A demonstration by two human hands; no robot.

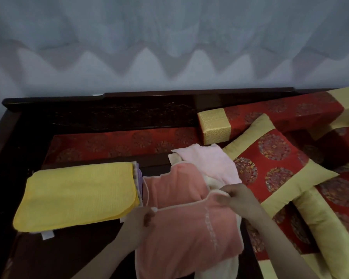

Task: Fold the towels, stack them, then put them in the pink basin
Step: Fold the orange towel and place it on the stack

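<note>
Beside the yellow stack (pixel 77 195), both hands' fingers (pixel 229 191) pinch the coral towel (pixel 189 228) (long axis running away from the person).

Single head-worn wide-angle view, looking forward and down from above the person's forearms, sitting close over the dark wooden seat surface (pixel 85 250). Facing a pale draped curtain (pixel 169 41) filling the upper part of the frame, with the carved dark wooden backrest (pixel 109 115) crossing the middle. Straight edges are bowing toward the frame borders; red and gold patterned cushions (pixel 274 164) are sitting at right.
</note>
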